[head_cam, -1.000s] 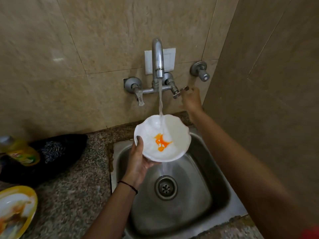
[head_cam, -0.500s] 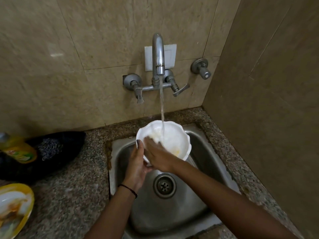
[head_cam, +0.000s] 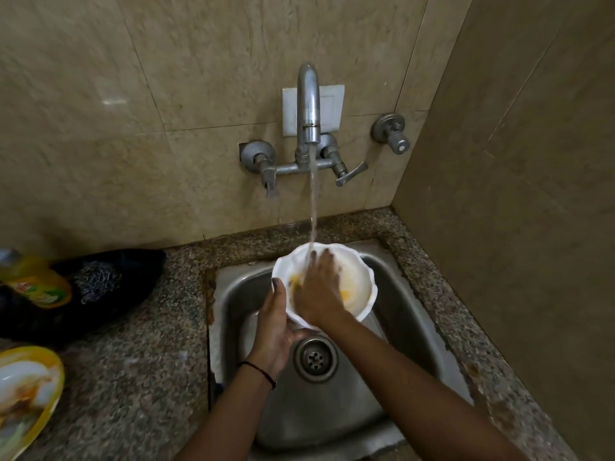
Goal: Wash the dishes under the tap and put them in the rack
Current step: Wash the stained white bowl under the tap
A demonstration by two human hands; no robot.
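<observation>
We find the white bowl [head_cam: 361, 277] over the sink [head_cam: 412, 321], tilted toward the person, directly beneath the running tap [head_cam: 307, 104]. The stream lands at its far rim. Yellow-orange residue shows on the inner wall.

The left hand [head_cam: 276, 327] grips the bowl at its near-left edge, thumb hooked over the rim and fingers underneath. The right hand [head_cam: 317, 291] lies inside the bowl with fingers extended and flat against the wet surface; it grasps nothing.

Handling assessment: we judge the bowl rigid and light, held easily by one hand. The material cannot be confirmed from this view; if ceramic, a drop into the steel sink could chip it. The wet, greasy surface is likely slippery. The scalloped rim offers the best purchase, thumb inside and fingers beneath, as at present. A two-handed hold on opposite rim edges seems safer for transfer.

Markings: a yellow bottle [head_cam: 36, 284] lies on the counter [head_cam: 139, 377] at left; its label carries red lettering, too blurred to read. No other writing is legible. A soiled yellow plate [head_cam: 20, 400] sits at lower left. No rack is in view.
</observation>
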